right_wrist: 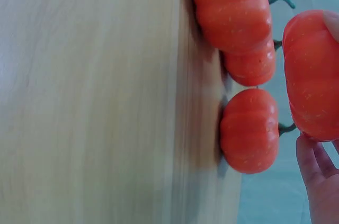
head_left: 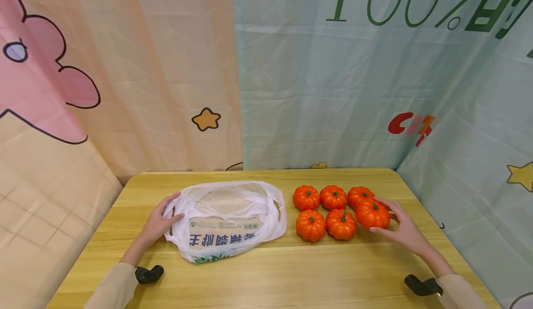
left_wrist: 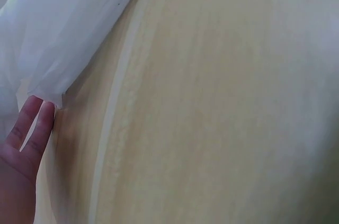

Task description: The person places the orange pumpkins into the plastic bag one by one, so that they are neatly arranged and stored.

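Observation:
A white plastic bag [head_left: 272, 221] with a printed package showing through it lies on the left half of the table. My left hand [head_left: 160, 221] is at the bag's left end, thumb on top of the plastic; in the left wrist view, fingers [left_wrist: 33, 128] touch the bag's edge [left_wrist: 79, 28]. My right hand [head_left: 401, 225] grips an orange pumpkin [head_left: 372, 215] between thumb and fingers, and in the right wrist view this pumpkin [right_wrist: 312, 75] is raised off the table. Several like it, among them a front one [head_left: 310, 225], stand in two rows to its left.
The wooden table [head_left: 291, 276] ends at printed cloth hangings [head_left: 316, 91] at the back and on both sides. A black strap piece [head_left: 149, 275] is at the left wrist, another [head_left: 422, 285] at the right.

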Demonstrator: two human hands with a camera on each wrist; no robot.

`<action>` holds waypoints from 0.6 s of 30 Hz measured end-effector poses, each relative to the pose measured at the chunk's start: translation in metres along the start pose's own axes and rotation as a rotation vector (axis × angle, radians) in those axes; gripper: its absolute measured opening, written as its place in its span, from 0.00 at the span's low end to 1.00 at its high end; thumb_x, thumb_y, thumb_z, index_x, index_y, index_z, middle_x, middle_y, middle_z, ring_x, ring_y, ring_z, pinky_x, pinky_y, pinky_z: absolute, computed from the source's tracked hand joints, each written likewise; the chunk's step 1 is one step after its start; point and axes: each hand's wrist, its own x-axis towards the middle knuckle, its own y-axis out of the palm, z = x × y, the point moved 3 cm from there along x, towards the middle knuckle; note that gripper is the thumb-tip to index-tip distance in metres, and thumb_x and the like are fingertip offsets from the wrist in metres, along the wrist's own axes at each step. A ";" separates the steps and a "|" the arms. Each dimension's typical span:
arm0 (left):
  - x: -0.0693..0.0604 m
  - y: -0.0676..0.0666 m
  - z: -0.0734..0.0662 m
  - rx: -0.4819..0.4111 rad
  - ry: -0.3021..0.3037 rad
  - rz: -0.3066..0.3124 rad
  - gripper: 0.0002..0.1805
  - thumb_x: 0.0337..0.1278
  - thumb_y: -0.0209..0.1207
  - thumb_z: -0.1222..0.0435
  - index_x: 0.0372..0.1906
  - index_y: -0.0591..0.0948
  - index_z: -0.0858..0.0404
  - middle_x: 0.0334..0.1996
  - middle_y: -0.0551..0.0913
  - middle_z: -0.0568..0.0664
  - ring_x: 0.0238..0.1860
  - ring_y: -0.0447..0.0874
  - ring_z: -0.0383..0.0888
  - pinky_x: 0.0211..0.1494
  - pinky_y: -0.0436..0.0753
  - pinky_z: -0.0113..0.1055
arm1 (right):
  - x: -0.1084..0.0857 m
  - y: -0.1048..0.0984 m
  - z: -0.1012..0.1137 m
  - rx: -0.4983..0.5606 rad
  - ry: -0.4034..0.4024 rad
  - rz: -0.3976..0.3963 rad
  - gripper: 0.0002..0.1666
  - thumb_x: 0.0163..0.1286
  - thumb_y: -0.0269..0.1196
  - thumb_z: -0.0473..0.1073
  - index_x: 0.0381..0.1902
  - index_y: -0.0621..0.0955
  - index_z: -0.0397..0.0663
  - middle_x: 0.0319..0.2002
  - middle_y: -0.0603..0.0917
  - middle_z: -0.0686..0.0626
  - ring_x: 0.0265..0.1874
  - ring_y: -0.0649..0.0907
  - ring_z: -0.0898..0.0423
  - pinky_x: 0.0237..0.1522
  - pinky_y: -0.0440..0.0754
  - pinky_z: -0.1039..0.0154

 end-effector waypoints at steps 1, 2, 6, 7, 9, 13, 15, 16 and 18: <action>0.000 0.000 0.000 0.001 0.002 -0.001 0.39 0.59 0.62 0.62 0.72 0.59 0.64 0.72 0.56 0.67 0.73 0.49 0.68 0.71 0.52 0.66 | 0.001 0.001 0.002 -0.001 -0.001 0.001 0.47 0.48 0.75 0.34 0.67 0.69 0.46 0.61 0.69 0.48 0.57 0.62 0.82 0.50 0.64 0.89; 0.000 0.000 0.000 0.000 0.002 -0.002 0.38 0.59 0.62 0.62 0.72 0.59 0.63 0.72 0.56 0.67 0.73 0.49 0.68 0.71 0.53 0.66 | 0.002 0.002 0.005 -0.001 -0.001 0.000 0.47 0.48 0.75 0.35 0.67 0.69 0.46 0.60 0.69 0.46 0.57 0.62 0.82 0.50 0.64 0.89; -0.001 0.000 0.000 -0.010 0.002 0.001 0.38 0.59 0.62 0.62 0.72 0.60 0.62 0.73 0.56 0.66 0.73 0.49 0.67 0.71 0.53 0.66 | 0.006 0.007 0.013 0.005 0.000 -0.008 0.47 0.48 0.75 0.36 0.67 0.69 0.48 0.60 0.69 0.43 0.56 0.62 0.81 0.51 0.63 0.90; -0.001 0.000 0.000 -0.012 0.003 0.002 0.39 0.59 0.63 0.62 0.72 0.59 0.62 0.73 0.56 0.66 0.73 0.49 0.67 0.71 0.53 0.66 | 0.007 0.008 0.016 0.005 0.001 -0.013 0.46 0.49 0.75 0.36 0.67 0.69 0.48 0.61 0.69 0.42 0.56 0.62 0.81 0.51 0.63 0.90; -0.001 -0.001 -0.001 -0.017 0.004 0.001 0.39 0.59 0.63 0.63 0.72 0.59 0.62 0.73 0.55 0.66 0.73 0.49 0.68 0.71 0.53 0.66 | 0.010 0.012 0.020 0.003 0.005 -0.019 0.47 0.49 0.75 0.36 0.67 0.69 0.48 0.61 0.69 0.43 0.56 0.62 0.81 0.51 0.62 0.90; -0.001 -0.001 -0.001 -0.010 0.002 -0.004 0.39 0.59 0.63 0.62 0.73 0.59 0.62 0.73 0.55 0.67 0.73 0.49 0.68 0.71 0.53 0.67 | 0.016 0.020 0.028 0.003 0.005 -0.039 0.47 0.48 0.75 0.35 0.67 0.69 0.48 0.60 0.69 0.45 0.55 0.63 0.80 0.51 0.63 0.88; -0.001 -0.001 0.000 -0.008 0.004 -0.004 0.39 0.59 0.63 0.63 0.73 0.59 0.62 0.73 0.55 0.67 0.73 0.49 0.68 0.71 0.53 0.66 | 0.019 0.025 0.032 0.024 -0.004 -0.049 0.47 0.47 0.75 0.33 0.66 0.69 0.46 0.59 0.70 0.45 0.54 0.65 0.79 0.51 0.64 0.88; -0.001 -0.001 0.000 -0.007 0.004 -0.003 0.39 0.59 0.63 0.63 0.73 0.59 0.62 0.73 0.56 0.67 0.73 0.49 0.68 0.71 0.53 0.66 | 0.021 0.027 0.034 0.038 -0.012 -0.054 0.47 0.46 0.75 0.32 0.66 0.70 0.45 0.59 0.70 0.45 0.54 0.66 0.78 0.51 0.65 0.88; -0.001 0.000 0.001 -0.008 0.009 -0.003 0.39 0.58 0.63 0.63 0.73 0.59 0.62 0.73 0.56 0.67 0.73 0.49 0.68 0.71 0.53 0.66 | 0.023 0.032 0.041 0.060 -0.030 -0.060 0.47 0.45 0.75 0.31 0.65 0.70 0.44 0.59 0.71 0.43 0.55 0.66 0.77 0.51 0.65 0.88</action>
